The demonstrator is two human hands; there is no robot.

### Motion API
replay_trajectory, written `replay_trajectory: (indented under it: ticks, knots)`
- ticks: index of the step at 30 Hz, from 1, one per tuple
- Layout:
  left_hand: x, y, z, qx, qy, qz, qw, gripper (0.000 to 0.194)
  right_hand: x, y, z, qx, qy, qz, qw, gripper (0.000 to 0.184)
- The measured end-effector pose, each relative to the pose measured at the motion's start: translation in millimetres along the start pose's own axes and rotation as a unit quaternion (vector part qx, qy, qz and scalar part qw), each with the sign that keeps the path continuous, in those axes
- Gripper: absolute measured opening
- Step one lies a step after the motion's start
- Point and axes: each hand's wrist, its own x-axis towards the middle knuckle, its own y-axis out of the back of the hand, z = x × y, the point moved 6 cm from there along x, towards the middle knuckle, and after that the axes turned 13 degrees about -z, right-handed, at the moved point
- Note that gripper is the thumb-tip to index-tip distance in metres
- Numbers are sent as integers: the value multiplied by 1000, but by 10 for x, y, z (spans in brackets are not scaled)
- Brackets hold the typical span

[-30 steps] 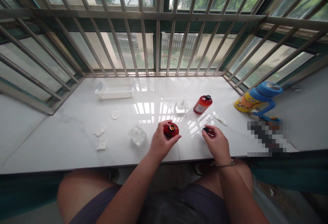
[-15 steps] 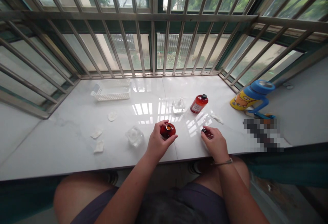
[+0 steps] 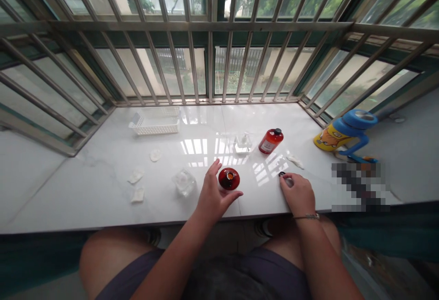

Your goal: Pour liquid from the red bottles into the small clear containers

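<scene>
An uncapped, dark red round bottle (image 3: 229,180) stands on the white counter, its open neck facing up. Around its left and near sides curves my left hand (image 3: 216,195), fingers and thumb spread apart and not gripping it. Farther right, low over the counter, my right hand (image 3: 297,192) is closed at a small black cap (image 3: 281,174), pinched by the fingertips; part of the cap is hidden. To the left of my left hand is a clear glass container (image 3: 184,182). Behind the open bottle stand a small clear bottle (image 3: 243,143) and a red bottle with a black cap (image 3: 270,141).
A white perforated basket (image 3: 156,128) sits at the back left. Several cotton pads (image 3: 138,195) lie on the left, and a crumpled white piece (image 3: 295,161) on the right. A blue and yellow tumbler (image 3: 343,131) stands by the right wall. Metal bars (image 3: 206,26) line the window behind.
My left hand has loosened from the open bottle and spread its fingers. My right hand has turned slightly and lowered the cap towards the counter. The view has shifted a little.
</scene>
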Motion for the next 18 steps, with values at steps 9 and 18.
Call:
replay_trajectory:
  ticks: [9, 18]
  knots:
    - [-487, 528, 116, 122, -48, 83, 988, 86, -158, 197, -395, 4, 59, 47, 997, 19]
    - [-736, 939, -688, 152, 171, 148, 962, 104, -377, 356, -1255, 110, 151, 32, 982, 10]
